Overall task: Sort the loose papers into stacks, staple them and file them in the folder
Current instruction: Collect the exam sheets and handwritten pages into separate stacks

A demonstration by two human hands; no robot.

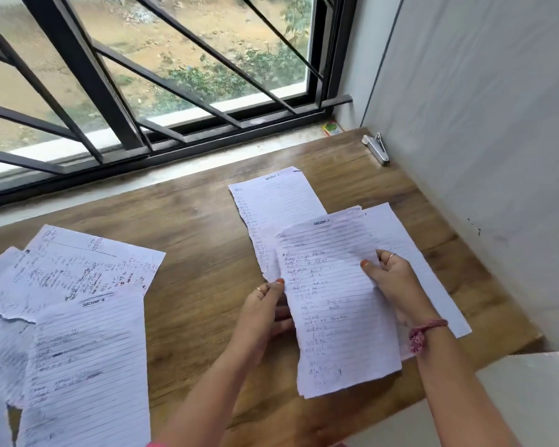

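Gripping a thin sheaf of lined, ragged-edged papers (336, 304) above the wood-grain worktop (194, 227), left hand (265, 314) pinches its left edge, right hand (391, 279) its right.

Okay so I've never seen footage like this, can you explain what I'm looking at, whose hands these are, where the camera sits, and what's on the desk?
There is no machine here. One camera on a person's head looks down at their own bare hands over a wooden desk by a barred window. The left hand and right hand each pinch a side edge of a small stack of lined handwritten pages; that pinch is the grip. More pages lie behind it, a loose pile of papers lies at the left, and a stapler sits in the far corner. No folder is visible.
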